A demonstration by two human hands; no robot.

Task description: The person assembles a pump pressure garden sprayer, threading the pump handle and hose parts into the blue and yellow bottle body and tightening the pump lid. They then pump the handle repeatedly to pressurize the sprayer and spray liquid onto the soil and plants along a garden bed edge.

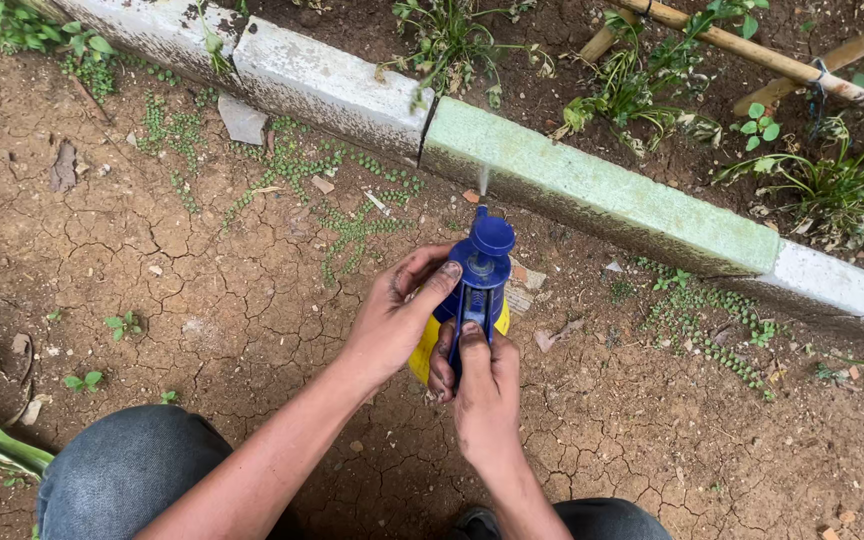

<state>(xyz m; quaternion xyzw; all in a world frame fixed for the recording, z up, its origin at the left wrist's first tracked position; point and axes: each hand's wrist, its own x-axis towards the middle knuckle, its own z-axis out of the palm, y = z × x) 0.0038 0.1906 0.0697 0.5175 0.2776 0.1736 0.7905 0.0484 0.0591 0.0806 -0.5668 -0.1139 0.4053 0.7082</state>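
Observation:
A spray bottle with a blue pump head [482, 262] and a yellow body [422, 358] is held between both hands, nozzle pointing at the kerb. A thin jet of mist [484, 180] leaves the nozzle. My left hand [397, 315] wraps the left side of the bottle, thumb on the blue head. My right hand [487, 395] grips from below, thumb pressed on the blue trigger.
A painted concrete kerb [592, 195], white and pale green, runs diagonally across the top. Behind it is a planted bed with green plants [642, 90] and bamboo poles [752, 55]. Cracked dry soil [212, 290] with small weeds lies in front. My knees in grey trousers [122, 470] are at the bottom.

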